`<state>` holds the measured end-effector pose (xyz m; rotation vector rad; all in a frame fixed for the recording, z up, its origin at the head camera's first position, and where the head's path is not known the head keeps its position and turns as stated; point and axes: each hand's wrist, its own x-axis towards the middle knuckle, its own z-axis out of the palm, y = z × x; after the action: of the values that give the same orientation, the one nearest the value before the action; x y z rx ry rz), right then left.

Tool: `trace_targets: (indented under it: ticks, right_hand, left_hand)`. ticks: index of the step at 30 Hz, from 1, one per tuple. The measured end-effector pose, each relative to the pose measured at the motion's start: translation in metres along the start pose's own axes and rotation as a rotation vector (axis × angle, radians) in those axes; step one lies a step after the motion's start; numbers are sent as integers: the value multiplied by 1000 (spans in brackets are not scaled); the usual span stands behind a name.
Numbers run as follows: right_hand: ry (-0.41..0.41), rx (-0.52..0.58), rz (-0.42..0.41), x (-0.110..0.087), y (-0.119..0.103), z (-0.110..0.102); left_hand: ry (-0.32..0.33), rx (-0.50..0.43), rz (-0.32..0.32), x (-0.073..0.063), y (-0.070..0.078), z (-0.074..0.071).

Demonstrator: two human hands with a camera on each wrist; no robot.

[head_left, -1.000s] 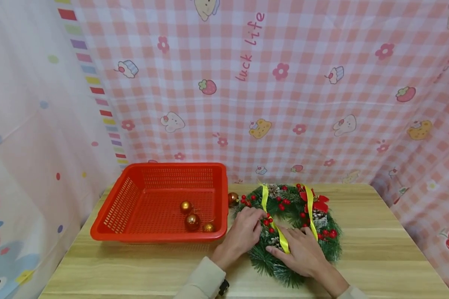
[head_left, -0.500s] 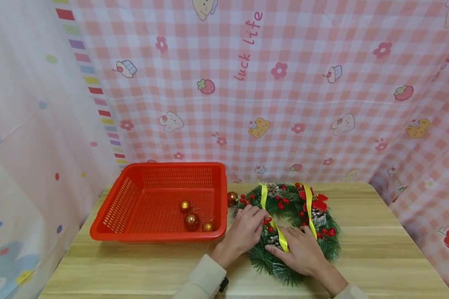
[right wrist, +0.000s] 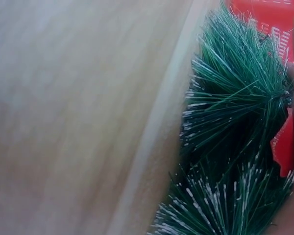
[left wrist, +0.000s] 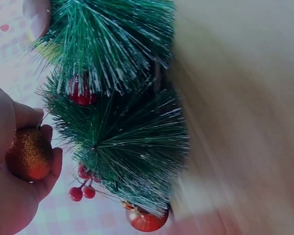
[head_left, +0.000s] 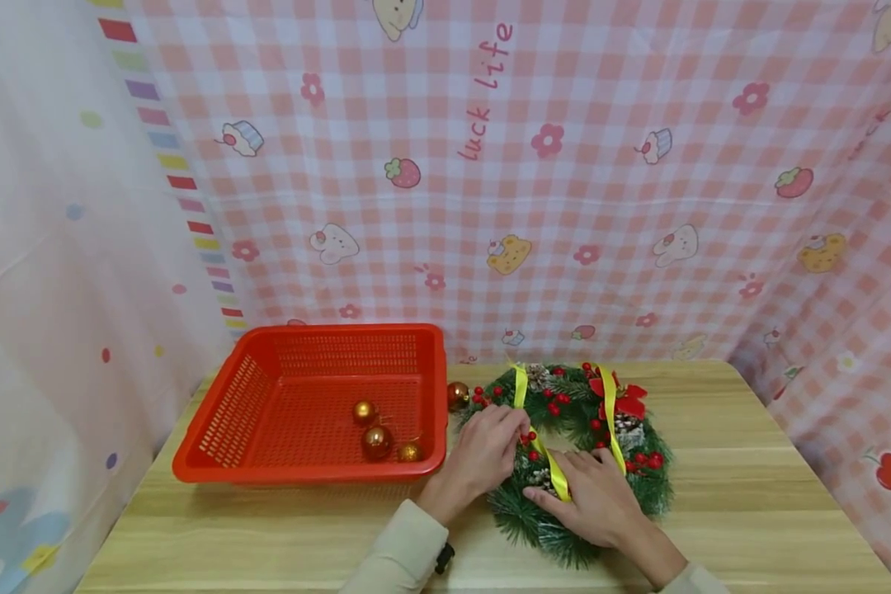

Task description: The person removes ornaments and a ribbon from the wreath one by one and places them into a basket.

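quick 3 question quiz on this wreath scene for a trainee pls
1. True or false: the left hand holds a glittery gold ball.
2. How many balls lie inside the red basket? A) one B) three C) five
3. What does the right hand rest on?

Key
1. True; the left wrist view shows the fingers curled round it, close to the wreath.
2. B; three lie near the basket's front right corner, and another ball sits outside between basket and wreath.
3. The wreath's near side, fingers flat by the yellow ribbon.
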<state>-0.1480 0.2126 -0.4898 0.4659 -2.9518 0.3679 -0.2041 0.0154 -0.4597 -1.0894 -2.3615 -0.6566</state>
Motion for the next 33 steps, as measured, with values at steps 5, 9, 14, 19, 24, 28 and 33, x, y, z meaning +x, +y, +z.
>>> trace_targets:
  ticks: [5, 9, 14, 19, 24, 28, 33]
  right_hand:
    - [-1, 5, -5, 0, 0, 0]
    - [-6, 13, -6, 1, 0, 1]
    - [1, 6, -8, 0, 0, 0]
    - [-4, 7, -6, 0, 0, 0]
    - [-1, -6, -9, 0, 0, 0]
    - [-2, -13, -11, -1, 1, 0]
    - [-14, -11, -4, 0, 1, -1]
  left_hand:
    - [-17, -35, -8, 4, 0, 0]
    - [-53, -59, -63, 7, 2, -1]
    - [-69, -58, -131, 9, 2, -1]
    - [-53, -57, -143, 9, 1, 0]
    - [-53, -90, -150, 9, 1, 1]
    - [-99, -135, -185, 12, 3, 1]
    - [-118, -150, -221, 14, 2, 2]
